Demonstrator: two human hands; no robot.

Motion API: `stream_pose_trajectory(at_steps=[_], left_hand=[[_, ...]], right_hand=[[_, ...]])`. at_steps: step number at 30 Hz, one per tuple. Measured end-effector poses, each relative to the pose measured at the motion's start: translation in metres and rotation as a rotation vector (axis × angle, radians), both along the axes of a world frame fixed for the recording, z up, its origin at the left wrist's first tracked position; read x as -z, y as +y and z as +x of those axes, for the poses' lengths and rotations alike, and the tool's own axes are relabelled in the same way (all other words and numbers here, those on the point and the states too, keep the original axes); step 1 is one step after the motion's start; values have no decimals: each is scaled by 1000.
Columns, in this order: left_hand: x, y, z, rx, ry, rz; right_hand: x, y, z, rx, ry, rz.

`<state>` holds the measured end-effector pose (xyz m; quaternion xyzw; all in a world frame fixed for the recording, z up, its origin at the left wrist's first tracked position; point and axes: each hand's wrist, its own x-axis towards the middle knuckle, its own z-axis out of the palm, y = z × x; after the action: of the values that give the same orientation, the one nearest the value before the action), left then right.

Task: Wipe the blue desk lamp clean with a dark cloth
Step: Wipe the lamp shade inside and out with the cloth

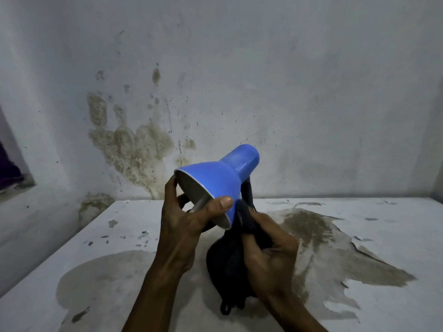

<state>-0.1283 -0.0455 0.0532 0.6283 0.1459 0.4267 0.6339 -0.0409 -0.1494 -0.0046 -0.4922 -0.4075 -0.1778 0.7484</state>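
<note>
Right now my left hand [191, 219] grips the lamp [215, 178] shade's rim at center; my right hand [268, 250], at four o'clock, clutches the cloth [230, 267]. I'd wipe steadily, bracing the rim.

Lamp base [223, 271] hidden under dark cloth [249, 226]; forearms cut off below.
</note>
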Motion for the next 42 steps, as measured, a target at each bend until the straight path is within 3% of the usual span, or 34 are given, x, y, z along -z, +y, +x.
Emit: stream_pose_trajectory(at_steps=[5, 10, 17, 23, 29, 37, 42], left_hand=[[-2, 4, -1, 42, -22, -47], [-1, 4, -2, 42, -21, -37], [-2, 6, -1, 48, -20, -39], [-1, 9, -7, 58, -5, -29], [-2, 13, -7, 85, -20, -23], [-3, 23, -4, 119, -46, 28], [1, 34, -2, 152, -77, -55]], right_hand=[[-17, 2, -1, 106, -172, 45], [-17, 6, -4, -63, 131, -79], [-31, 6, -10, -20, 158, -4], [-42, 10, 8, -357, 497, -173], [-63, -6, 22, -414, 545, -14], [-68, -15, 37, 126, 402, 24], [-61, 7, 39, 289, 206, -8]])
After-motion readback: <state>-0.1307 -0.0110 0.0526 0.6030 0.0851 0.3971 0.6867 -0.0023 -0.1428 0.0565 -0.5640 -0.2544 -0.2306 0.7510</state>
